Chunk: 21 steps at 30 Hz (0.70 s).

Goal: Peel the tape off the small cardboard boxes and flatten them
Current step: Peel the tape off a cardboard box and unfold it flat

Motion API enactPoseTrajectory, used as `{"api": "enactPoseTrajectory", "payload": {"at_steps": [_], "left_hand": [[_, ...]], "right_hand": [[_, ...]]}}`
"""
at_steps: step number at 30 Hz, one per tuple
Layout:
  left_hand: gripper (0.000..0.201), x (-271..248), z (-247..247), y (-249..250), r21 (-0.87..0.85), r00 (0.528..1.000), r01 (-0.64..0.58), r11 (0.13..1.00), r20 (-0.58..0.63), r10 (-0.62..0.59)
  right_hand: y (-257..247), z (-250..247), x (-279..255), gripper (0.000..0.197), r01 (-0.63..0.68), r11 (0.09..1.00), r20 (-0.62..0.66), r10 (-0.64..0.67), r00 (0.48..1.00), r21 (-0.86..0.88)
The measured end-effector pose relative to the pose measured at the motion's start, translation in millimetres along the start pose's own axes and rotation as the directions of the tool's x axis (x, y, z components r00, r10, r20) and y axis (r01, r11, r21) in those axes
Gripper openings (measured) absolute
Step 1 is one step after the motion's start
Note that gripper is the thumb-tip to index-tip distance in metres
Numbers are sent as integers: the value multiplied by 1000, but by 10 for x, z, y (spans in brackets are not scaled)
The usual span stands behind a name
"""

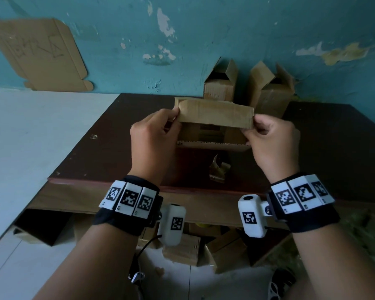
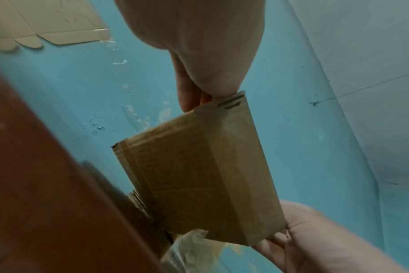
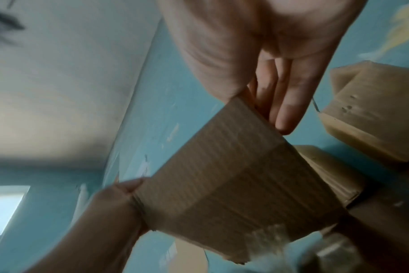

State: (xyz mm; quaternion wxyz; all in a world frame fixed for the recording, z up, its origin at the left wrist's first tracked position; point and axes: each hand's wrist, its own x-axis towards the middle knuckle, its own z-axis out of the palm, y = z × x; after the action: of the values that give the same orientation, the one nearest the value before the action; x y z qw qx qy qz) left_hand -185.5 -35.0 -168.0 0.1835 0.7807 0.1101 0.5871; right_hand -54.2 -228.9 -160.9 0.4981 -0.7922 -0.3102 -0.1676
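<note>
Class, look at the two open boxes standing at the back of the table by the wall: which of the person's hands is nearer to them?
Right. The right hand grips the held box just in front of the two open boxes; the left hand grips its other end, further off.

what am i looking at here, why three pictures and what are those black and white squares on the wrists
A person works with bare hands; no robot. The big picture comes from a head camera looking down. The other two come from small cameras strapped to each wrist, on bands with printed markers. The left hand and right hand each pinch one end of a small cardboard box, held above a dark table. Two more open boxes stand at the table's far edge by the blue wall. A crumpled bit of peeled tape lies on the table.
</note>
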Motion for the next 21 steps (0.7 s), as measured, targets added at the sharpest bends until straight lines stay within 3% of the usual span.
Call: {"api": "enactPoseTrajectory", "payload": {"at_steps": [5,9,15,21], "left_hand": [[11,-15,18,3,2,1000,18,1000,23,-19],[14,24,-26,-36,-69,986,126,990,117,-117],[33,123,-117,24,-200,886,358,912,381,-265],[68,94,-65,139,-218,848,415,884,446,-288]], "right_hand": [[35,47,-2,20,26,996,-83,-33,996,-86],[27,-1,35,18,100,990,-46,-104,993,-96],[39,-11,42,18,94,967,-31,-105,994,-236],[-104,6,-23,15,144,960,-31,-156,987,-242]]}}
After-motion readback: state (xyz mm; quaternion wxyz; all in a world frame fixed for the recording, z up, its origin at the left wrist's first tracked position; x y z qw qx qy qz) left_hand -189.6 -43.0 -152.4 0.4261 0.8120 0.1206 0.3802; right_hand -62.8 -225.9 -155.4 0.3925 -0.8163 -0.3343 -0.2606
